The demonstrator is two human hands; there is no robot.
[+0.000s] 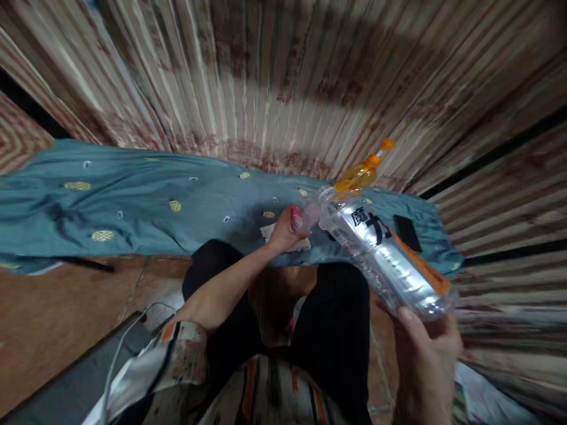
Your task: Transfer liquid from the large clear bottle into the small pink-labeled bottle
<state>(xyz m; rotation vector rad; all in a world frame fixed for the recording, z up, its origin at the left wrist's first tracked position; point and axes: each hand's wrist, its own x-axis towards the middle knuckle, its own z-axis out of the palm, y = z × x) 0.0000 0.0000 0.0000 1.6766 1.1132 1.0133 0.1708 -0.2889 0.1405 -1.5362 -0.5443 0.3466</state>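
Observation:
A large clear plastic bottle (394, 254) with a silver and orange label and black characters lies tilted across the front right. My right hand (427, 336) is wrapped round its base end. My left hand (286, 230) is closed round a pink piece (296, 218) at the narrow end of clear plastic, which reaches toward the bottle's upper end; whether the two are one piece I cannot tell. Just behind that end stands an orange-tinted bottle (354, 178) with an orange top. Crumpled white tissue (299, 244) lies under my left hand.
A narrow surface under a teal cloth (208, 206) with yellow pineapple prints runs before my knees. At its right lies a dark flat object (406, 232). Striped curtains (266, 88) hang behind. A pale cable (116, 354) crosses a dark grey object at lower left.

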